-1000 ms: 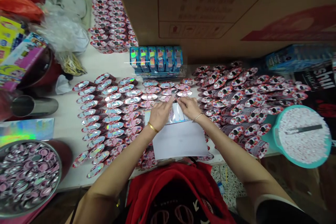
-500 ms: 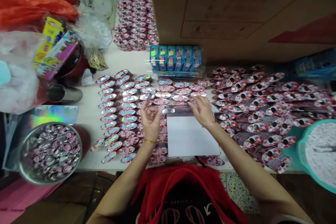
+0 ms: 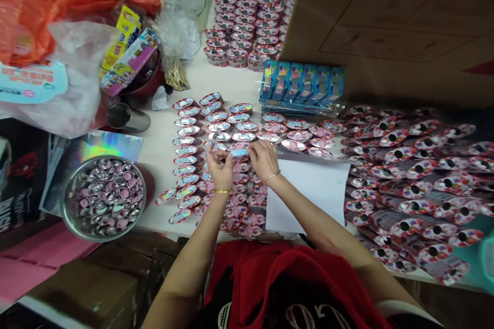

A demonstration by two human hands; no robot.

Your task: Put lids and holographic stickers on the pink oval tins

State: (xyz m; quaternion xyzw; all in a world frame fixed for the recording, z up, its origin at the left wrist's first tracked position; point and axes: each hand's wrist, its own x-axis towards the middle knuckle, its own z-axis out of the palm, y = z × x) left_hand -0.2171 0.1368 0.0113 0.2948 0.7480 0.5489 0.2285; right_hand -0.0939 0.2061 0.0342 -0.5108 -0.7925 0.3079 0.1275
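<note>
My left hand (image 3: 221,170) is closed, thumb and fingers pinched at one end of a small shiny holographic strip (image 3: 239,152). The fingertips of my right hand (image 3: 264,161) pinch at its other end. Under and around both hands stand rows of small oval-topped packages (image 3: 185,150) with red patterned rims. Some tops are silvery, others show pink round pieces. A white sheet (image 3: 309,193) lies flat to the right of my hands, partly covered by my right forearm.
At left, a metal bowl (image 3: 104,198) holds many small pink-and-silver pieces, near a metal cup (image 3: 127,117). A blue pack of small boxes (image 3: 301,82) sits behind the rows, below a large cardboard box (image 3: 386,20). More packages with black dots (image 3: 405,172) crowd the right side.
My right hand has moved left, off the sheet's far edge, to the strip at my left hand. The view has shifted left, so the table appears further right.
</note>
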